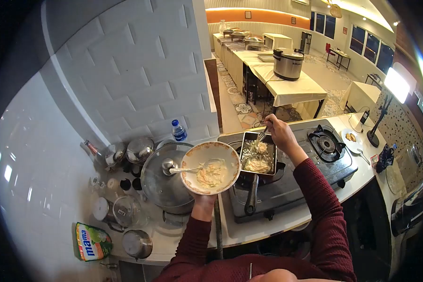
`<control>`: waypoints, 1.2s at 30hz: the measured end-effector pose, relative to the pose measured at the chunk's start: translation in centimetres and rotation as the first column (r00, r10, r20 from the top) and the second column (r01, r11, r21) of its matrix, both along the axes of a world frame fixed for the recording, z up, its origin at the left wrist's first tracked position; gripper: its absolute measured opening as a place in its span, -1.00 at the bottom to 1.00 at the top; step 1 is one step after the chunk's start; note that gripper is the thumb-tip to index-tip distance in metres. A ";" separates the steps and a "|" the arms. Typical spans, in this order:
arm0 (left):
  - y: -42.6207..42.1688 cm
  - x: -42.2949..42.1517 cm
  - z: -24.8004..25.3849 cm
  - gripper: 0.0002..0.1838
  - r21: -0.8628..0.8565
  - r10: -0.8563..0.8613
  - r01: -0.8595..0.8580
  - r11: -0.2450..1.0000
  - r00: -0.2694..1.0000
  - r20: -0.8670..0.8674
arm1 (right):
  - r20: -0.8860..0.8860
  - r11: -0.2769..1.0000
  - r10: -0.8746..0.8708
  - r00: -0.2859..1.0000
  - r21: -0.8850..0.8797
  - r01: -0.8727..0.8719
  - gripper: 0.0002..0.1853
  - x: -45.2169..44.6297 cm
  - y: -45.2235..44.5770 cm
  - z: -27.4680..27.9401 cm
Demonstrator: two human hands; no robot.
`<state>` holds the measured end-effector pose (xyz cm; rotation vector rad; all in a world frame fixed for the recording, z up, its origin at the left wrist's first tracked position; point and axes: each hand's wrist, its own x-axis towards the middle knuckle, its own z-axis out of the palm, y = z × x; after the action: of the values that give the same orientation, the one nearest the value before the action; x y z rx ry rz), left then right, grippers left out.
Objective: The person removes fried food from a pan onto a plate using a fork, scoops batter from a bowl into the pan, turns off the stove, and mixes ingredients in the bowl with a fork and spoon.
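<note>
My left hand is under a patterned bowl, holding it up beside the pan. The bowl contains pale batter with shreds, and a spoon rests in it, its handle over the left rim. My right hand grips a fork above the square pan. In the pan, one battered piece lies at the fork's tip and a larger fritter fries in bubbling oil nearer me. The pan's black handle points toward me.
A gas stove bears the pan, with a free burner at right. Left of the bowl stands a large lidded pot; a water bottle is behind. A plate with food and a lamp are at right.
</note>
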<state>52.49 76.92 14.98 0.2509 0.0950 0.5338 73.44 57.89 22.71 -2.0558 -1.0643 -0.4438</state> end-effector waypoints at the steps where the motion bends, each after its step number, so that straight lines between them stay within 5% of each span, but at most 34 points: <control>1: -0.1 -0.3 0.5 -0.31 -0.012 -0.030 0.031 0.999 0.999 0.011 | 0.023 1.000 0.022 0.999 0.009 -0.022 -0.93 0.0 -0.2 0.1; 7: -0.3 -0.6 1.0 -0.32 0.033 -0.037 0.034 0.999 0.995 0.095 | 0.063 0.995 0.066 0.996 0.066 -0.070 -0.95 -1.3 -0.8 1.3; 10: -0.1 -0.4 0.4 -0.32 0.011 0.008 -0.008 1.000 0.999 0.052 | -0.107 0.998 0.062 0.992 0.020 -0.060 -0.89 -1.7 -0.6 -0.4; 36: -0.4 -2.2 0.9 -0.35 0.126 0.102 -0.098 0.987 0.994 -0.029 | -0.079 0.983 0.118 0.990 0.153 -0.105 -0.88 -2.0 -1.7 -2.9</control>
<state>50.29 76.54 15.89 0.3783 0.1089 0.6363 71.48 56.16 19.76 -1.8572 -1.0559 -0.3612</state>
